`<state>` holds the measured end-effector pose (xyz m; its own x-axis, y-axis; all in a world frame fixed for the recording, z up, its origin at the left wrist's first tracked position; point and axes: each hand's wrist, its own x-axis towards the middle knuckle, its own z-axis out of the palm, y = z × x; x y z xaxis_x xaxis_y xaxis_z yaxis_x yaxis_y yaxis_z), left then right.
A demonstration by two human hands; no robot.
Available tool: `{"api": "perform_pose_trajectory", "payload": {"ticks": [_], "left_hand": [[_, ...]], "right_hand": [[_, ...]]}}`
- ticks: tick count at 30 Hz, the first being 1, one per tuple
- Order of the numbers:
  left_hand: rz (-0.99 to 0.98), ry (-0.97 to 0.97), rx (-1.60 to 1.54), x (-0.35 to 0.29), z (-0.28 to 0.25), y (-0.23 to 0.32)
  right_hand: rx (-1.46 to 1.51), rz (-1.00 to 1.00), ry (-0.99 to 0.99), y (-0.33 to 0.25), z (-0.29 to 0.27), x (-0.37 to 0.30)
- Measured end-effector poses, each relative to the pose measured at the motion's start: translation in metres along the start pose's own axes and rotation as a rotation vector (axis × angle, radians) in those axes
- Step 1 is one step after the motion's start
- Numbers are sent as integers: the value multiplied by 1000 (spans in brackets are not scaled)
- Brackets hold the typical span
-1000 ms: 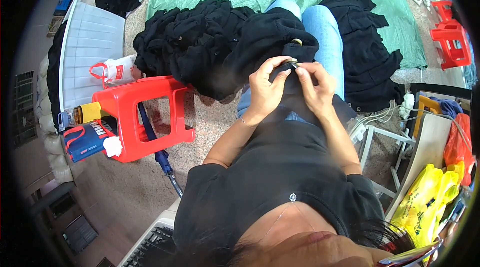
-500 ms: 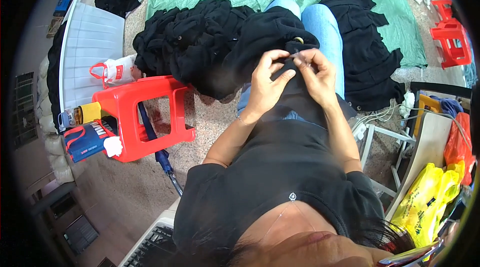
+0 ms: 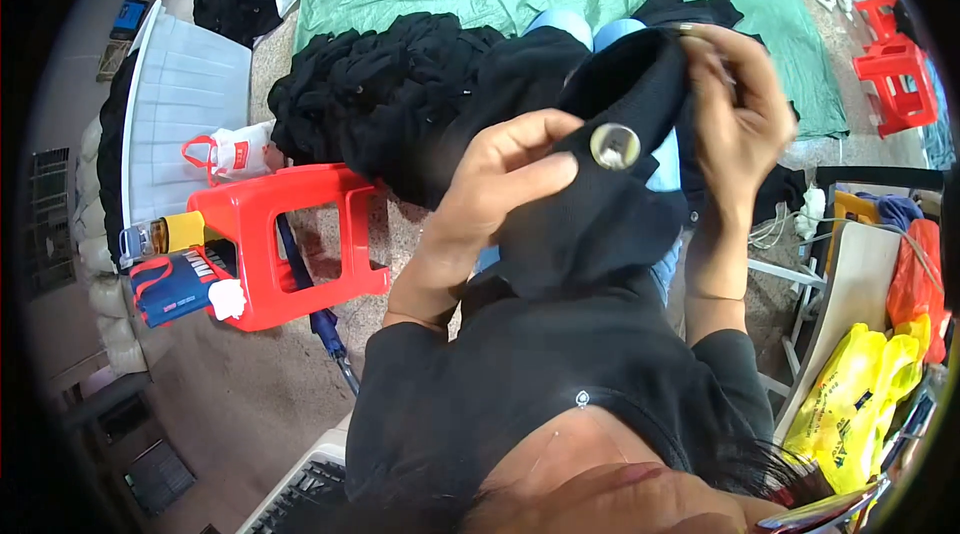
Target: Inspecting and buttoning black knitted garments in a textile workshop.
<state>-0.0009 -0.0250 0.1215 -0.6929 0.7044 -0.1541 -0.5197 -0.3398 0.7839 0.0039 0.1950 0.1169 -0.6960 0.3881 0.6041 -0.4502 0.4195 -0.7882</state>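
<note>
A black knitted garment (image 3: 590,224) is raised in front of my chest, with a dark, cuff-like opening at its upper end. My left hand (image 3: 500,174) pinches it from the left, thumb and fingers closed on the fabric. Beside that thumb sits a round button (image 3: 615,147), shiny with a pale rim. At the upper right my right hand (image 3: 740,99) grips the edge of the opening between thumb and fingers, slightly blurred. Part of the garment hangs down over my lap and hides most of my jeans.
A heap of black garments (image 3: 390,99) lies left of my knees, and more black clothing (image 3: 690,9) is on the green sheet (image 3: 790,84). A red stool (image 3: 290,204) lies on its side at the left, near a pale bin (image 3: 185,104). A yellow bag (image 3: 850,404) stands lower right.
Both hands have come up from my lap with the garment and moved apart, my right hand going up and right. The round button now faces up in plain sight.
</note>
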Motion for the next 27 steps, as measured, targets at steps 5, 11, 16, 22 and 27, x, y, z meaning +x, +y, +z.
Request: {"api": "perform_pose_trajectory", "payload": {"ticks": [5,11,16,22,27], "left_hand": [[212,285,276,33,-41,-69],[283,374,347,36,-47,-80],[262,368,273,37,-47,-81],[238,349,177,37,-47,-83],[222,327,147,37,-51,-87]], "right_hand": [[-419,181,-242,58,20,-19],[-141,65,-322,62,0,-55],[-216,-154,-468,60,-5,-59],[-224,-261,-494,59,0,-60],[-191,-289,-444,59,7,-64]]}}
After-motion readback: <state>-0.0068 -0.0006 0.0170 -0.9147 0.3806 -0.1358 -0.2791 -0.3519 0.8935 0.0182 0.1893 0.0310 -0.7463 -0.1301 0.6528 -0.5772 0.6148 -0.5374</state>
